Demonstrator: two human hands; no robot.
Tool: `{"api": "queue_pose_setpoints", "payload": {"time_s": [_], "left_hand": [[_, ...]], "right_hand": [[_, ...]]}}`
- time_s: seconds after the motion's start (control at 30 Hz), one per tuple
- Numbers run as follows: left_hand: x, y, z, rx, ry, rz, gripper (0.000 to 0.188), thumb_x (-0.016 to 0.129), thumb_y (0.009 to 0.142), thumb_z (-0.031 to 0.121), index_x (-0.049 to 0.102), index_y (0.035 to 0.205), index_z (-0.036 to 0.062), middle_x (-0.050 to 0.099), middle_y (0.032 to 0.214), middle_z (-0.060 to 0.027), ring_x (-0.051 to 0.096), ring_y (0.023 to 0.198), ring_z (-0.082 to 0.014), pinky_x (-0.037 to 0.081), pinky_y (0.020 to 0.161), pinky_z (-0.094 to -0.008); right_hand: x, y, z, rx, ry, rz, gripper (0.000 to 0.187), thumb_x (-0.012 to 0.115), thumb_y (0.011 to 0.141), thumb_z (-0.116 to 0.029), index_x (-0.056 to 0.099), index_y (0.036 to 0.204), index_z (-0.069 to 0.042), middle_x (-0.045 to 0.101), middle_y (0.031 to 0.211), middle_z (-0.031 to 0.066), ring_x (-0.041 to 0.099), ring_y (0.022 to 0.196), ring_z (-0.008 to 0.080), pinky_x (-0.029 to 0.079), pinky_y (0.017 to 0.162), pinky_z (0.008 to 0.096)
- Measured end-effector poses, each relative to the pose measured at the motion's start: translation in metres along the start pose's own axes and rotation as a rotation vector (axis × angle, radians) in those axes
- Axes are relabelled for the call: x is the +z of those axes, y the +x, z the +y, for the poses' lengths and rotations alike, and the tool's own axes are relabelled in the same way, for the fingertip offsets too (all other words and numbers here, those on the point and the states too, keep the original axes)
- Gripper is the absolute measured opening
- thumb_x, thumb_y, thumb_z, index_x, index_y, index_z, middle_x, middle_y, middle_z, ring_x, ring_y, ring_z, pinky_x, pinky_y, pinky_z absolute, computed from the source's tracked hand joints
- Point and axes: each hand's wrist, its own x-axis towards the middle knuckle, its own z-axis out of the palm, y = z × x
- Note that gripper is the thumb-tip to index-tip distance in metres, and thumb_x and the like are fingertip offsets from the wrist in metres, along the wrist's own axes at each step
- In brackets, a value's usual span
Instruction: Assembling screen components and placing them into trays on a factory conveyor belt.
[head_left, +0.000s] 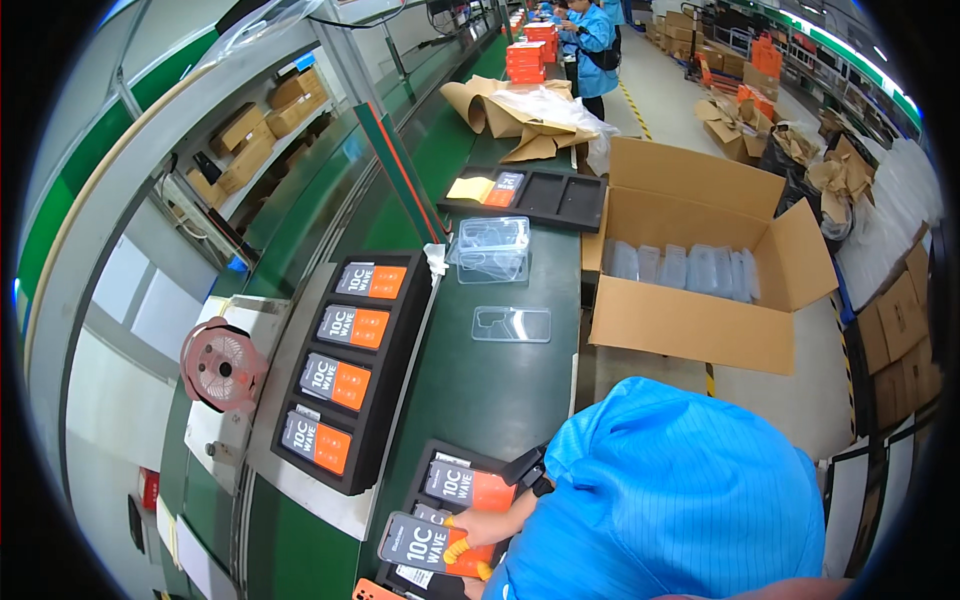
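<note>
At the bottom, a phone (410,540) with a grey and orange printed front is tilted over a black foam tray (425,465). My right hand (490,524), with yellow finger covers, has its fingers closed on the phone's right side. Only a small part of my left hand (474,588) shows at the lower edge, close to the phone's lower end; its fingers are mostly hidden. Another similar phone (458,484) lies in the tray's upper slot. Below the held phone, the corner of an orange phone (374,591) with camera lenses comes into view.
Left stands a longer black tray (385,345) of several phones, near a pink fan (222,366). Clear cases (493,250) are stacked on the green bench, with one clear case (511,324) apart. An open carton (690,330) of clear cases is right. Co-workers (595,40) stand far off.
</note>
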Motion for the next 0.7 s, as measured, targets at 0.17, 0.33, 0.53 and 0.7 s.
{"api": "queue_pose_setpoints", "payload": {"time_s": [0.17,0.33,0.53,0.7], "left_hand": [[-0.062,-0.019,-0.036,-0.013,-0.093,0.049,0.021,0.052,0.079,0.012,0.053,0.097,0.0014,0.057,0.083,-0.0052,0.053,0.071,-0.0141,0.042,0.062,-0.0269],[-0.064,-0.031,-0.038,-0.060,-0.107,0.169,0.012,0.047,0.083,0.017,0.054,0.084,0.0073,0.051,0.069,-0.0004,0.044,0.053,-0.0091,0.035,0.046,-0.0219],[-0.057,-0.020,-0.023,-0.129,0.046,0.122,0.026,0.045,0.086,0.028,0.055,0.089,0.0047,0.049,0.064,0.0021,0.042,0.051,-0.0069,0.032,0.046,-0.0207],[-0.064,-0.027,-0.025,-0.158,0.022,0.154,0.022,0.044,0.087,0.023,0.056,0.090,0.0045,0.051,0.063,0.0003,0.045,0.052,-0.0082,0.034,0.047,-0.0206]], "right_hand": [[0.004,0.011,0.025,-0.261,0.272,-0.077,0.037,0.065,0.071,-0.035,0.050,0.086,-0.004,0.052,0.068,0.0004,0.048,0.064,0.0096,0.041,0.058,0.0274],[-0.097,0.000,0.047,-0.292,-0.478,0.602,0.021,0.063,0.069,-0.011,0.055,0.086,-0.002,0.057,0.084,0.0083,0.054,0.077,0.0181,0.044,0.070,0.0298],[-0.235,-0.026,0.116,-0.074,-0.620,0.931,0.028,0.063,0.072,-0.018,0.057,0.094,-0.002,0.052,0.092,0.0134,0.051,0.087,0.0267,0.041,0.076,0.0329],[-0.278,-0.035,0.130,0.085,-0.889,1.008,0.027,0.060,0.073,-0.018,0.057,0.098,-0.007,0.048,0.097,0.0142,0.048,0.091,0.0289,0.039,0.078,0.0329]]}}
